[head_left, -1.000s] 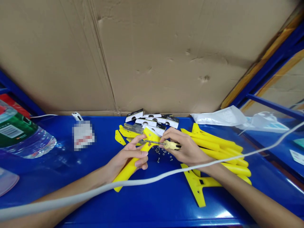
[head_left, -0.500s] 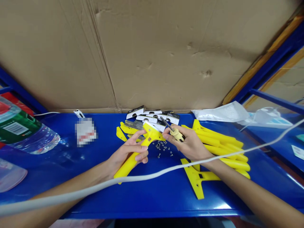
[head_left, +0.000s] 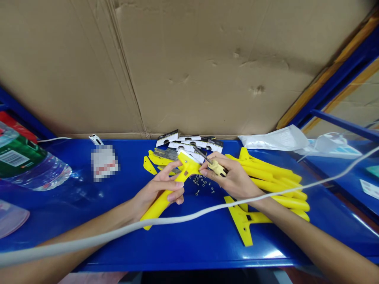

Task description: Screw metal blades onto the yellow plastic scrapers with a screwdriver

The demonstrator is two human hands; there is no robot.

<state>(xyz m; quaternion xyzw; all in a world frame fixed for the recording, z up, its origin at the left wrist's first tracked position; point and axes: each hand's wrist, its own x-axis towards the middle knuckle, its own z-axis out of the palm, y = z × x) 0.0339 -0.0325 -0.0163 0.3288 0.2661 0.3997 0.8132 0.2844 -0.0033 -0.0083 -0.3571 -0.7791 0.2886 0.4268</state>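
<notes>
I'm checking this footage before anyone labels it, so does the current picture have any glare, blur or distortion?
Head view: glare on the blue table, brightest near its front edge, right of centre; head view: the bottle looks stretched at far left; head view: the foreground cable looks soft; head view: the screwdriver and held yellow tool have fairly clear outlines.

Workshop: blue bench [head_left: 189, 244], screwdriver [head_left: 217, 168], loose screws [head_left: 197, 193], yellow handles [head_left: 271, 167].

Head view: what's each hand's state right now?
Left hand: closed, holding a yellow tool.
Right hand: closed, holding a screwdriver.
</notes>
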